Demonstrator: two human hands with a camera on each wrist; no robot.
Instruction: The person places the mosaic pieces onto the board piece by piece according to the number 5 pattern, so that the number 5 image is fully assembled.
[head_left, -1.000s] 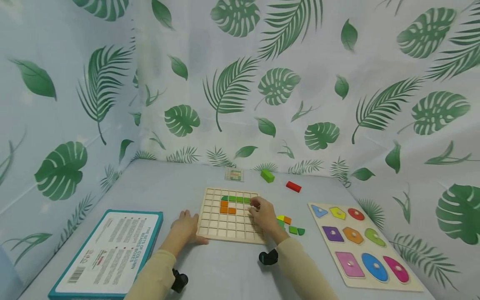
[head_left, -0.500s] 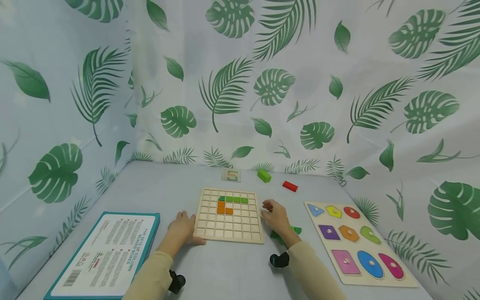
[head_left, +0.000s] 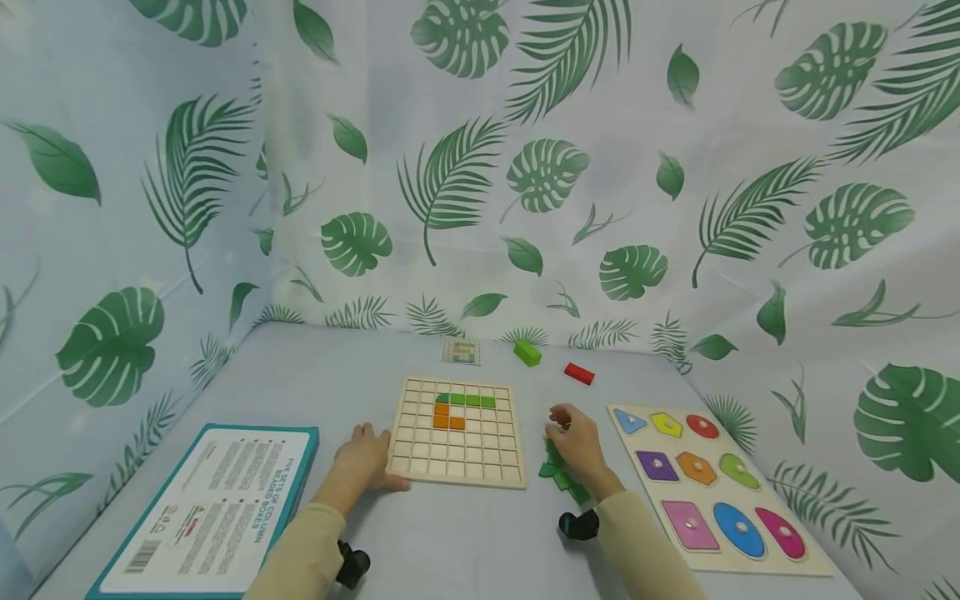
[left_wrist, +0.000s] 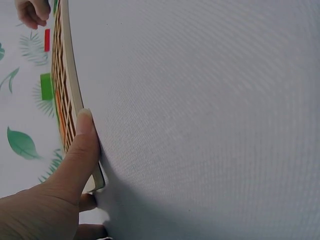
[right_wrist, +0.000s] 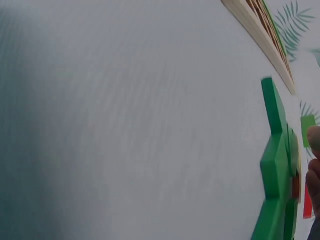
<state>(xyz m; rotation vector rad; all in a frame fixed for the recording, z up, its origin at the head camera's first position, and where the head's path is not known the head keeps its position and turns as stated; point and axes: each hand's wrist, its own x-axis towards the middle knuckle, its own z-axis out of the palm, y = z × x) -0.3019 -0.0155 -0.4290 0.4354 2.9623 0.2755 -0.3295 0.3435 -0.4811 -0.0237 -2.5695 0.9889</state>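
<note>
A square wooden grid board [head_left: 457,458] lies mid-table, holding a rounded dark green piece, light green squares [head_left: 473,401] in a row and orange pieces [head_left: 441,416] forming an L. My left hand [head_left: 362,458] grips its near left corner; in the left wrist view the thumb [left_wrist: 82,150] lies along the near edge, with the other fingers round the left side. To the right of the board, my right hand [head_left: 576,442] hovers with bent fingers over a cluster of green pieces [head_left: 562,482]. Its fingertips [right_wrist: 314,140] show beside those pieces in the right wrist view, nothing visible between them.
Behind the board are a small pattern card [head_left: 461,351], a green block [head_left: 527,353] and a red block [head_left: 579,373]. A teal-edged box [head_left: 217,500] stands front left. On the right lies a knobbed shape puzzle [head_left: 675,443]. Leaf-print cloth surrounds the table.
My right hand has moved right, off the grid board and over to the loose green pieces. My left hand stays at the board's corner. The head view has shifted slightly.
</note>
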